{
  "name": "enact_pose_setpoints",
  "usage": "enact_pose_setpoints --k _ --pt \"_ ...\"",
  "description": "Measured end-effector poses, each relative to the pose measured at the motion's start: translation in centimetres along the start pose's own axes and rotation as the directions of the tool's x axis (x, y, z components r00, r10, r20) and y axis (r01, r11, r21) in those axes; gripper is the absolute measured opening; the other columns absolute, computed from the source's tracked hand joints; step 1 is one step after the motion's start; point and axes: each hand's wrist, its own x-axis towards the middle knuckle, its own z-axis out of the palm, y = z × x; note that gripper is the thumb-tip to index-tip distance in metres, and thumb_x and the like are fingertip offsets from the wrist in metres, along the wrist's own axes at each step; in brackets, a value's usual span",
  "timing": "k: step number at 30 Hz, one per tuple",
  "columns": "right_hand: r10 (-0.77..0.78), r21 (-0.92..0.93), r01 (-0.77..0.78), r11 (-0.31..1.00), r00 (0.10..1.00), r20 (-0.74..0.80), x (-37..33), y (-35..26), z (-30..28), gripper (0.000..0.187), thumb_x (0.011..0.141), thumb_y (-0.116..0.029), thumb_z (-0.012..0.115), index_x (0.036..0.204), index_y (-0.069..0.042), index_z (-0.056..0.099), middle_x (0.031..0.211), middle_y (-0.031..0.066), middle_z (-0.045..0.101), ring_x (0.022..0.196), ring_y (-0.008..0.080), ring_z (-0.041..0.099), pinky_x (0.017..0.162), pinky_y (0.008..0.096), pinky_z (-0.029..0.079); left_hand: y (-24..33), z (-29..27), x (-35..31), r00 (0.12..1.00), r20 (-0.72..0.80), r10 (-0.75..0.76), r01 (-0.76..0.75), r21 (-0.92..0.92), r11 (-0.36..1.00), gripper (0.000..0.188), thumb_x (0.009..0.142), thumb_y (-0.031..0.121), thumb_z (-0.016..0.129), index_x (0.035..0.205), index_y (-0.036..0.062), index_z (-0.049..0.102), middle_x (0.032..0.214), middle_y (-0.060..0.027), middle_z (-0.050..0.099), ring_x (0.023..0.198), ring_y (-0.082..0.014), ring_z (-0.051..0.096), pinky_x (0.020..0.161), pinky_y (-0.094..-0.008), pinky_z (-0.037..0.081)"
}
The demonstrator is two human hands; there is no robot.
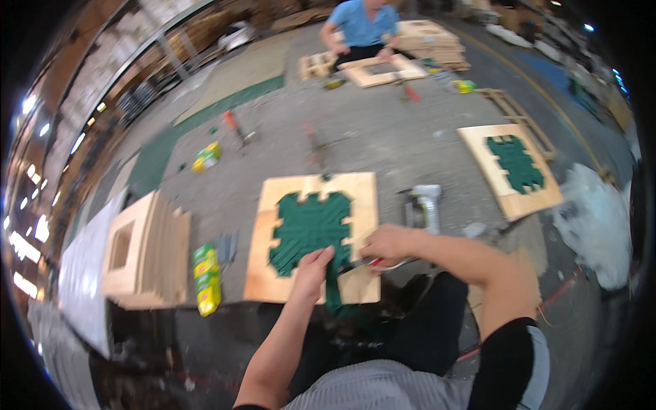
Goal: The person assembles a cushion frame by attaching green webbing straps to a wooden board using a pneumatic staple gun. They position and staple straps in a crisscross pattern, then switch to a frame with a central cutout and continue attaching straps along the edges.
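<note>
Green webbing (311, 225) lies woven on a square wooden panel (365, 198) at the near middle of a grey table (273, 154). The left hand (314, 268) pinches a loose strip; the right hand (387, 244) grips a red-handled tool (375, 262) (too blurred to name). A yellow-green packet (207, 280), contents hidden, lies near left beside stacked wooden frames (140, 253). A staple gun (430, 205) lies just right of the panel. The far co-worker (359, 27) is cut off above.

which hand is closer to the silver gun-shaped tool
Right. The right hand is just left of the silver gun-shaped tool and closer to the person's body; the left hand is farther left, holding a green strap at the wooden panel.
</note>
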Motion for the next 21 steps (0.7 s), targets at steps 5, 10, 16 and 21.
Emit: enact_pose_setpoints --k 5,10,16,21 --pt "0.06 0.212 -0.067 0.975 0.997 0.04 0.7 -2.0 0.4 0.049 0.078 -0.041 0.085 0.117 -0.018 0.068 0.097 0.0152 0.074 0.095 0.0404 0.071 0.079 0.0532 0.054 0.5 -0.8 -1.1 0.993 0.05 0.103 -0.098 -0.108 0.989 0.025 0.106 0.022 0.062 0.112 -0.0004 0.071 0.101 -0.0046 0.073 0.09 -0.0147 0.068 0.08 -0.0312 0.055" --pt "0.32 0.365 -0.202 0.909 0.899 -0.3 -3.1 -4.6 1.4 0.054 0.082 -0.05 0.08 0.119 -0.015 0.062 0.096 0.015 0.074 0.091 0.042 0.071 0.074 0.0537 0.054 1.7 -5.2 -1.8 0.978 0.113 0.177 -0.18 0.021 0.983 0.058 0.102 0.02 0.067 0.154 0.0048 0.045 0.164 -0.0166 0.028 0.13 -0.0366 0.053 0.11 -0.05 0.048" --pt "0.936 0.739 -0.588 0.329 0.098 -0.338 -13.0 -3.0 2.0 0.039 0.091 -0.04 0.073 0.119 -0.017 0.061 0.097 0.0148 0.073 0.092 0.0385 0.072 0.077 0.0496 0.057 0.3 -8.9 -6.2 0.792 0.242 0.56 -0.546 -0.129 0.828 0.05 0.102 0.014 0.063 0.148 -0.0021 0.05 0.143 -0.0222 0.055 0.123 -0.0376 0.059 0.107 -0.0514 0.049" --pt "0.937 0.575 -0.809 0.123 -0.096 -0.335 -21.5 1.2 3.9 0.038 0.09 -0.031 0.072 0.121 -0.01 0.062 0.118 0.0186 0.067 0.11 0.0388 0.067 0.088 0.0502 0.056 1.6 -4.7 -2.1 0.982 0.141 0.123 -0.105 -0.127 0.986 0.034 0.105 0.018 0.059 0.132 -0.003 0.059 0.124 -0.0212 0.065 0.106 -0.0316 0.066 0.093 -0.0466 0.056"
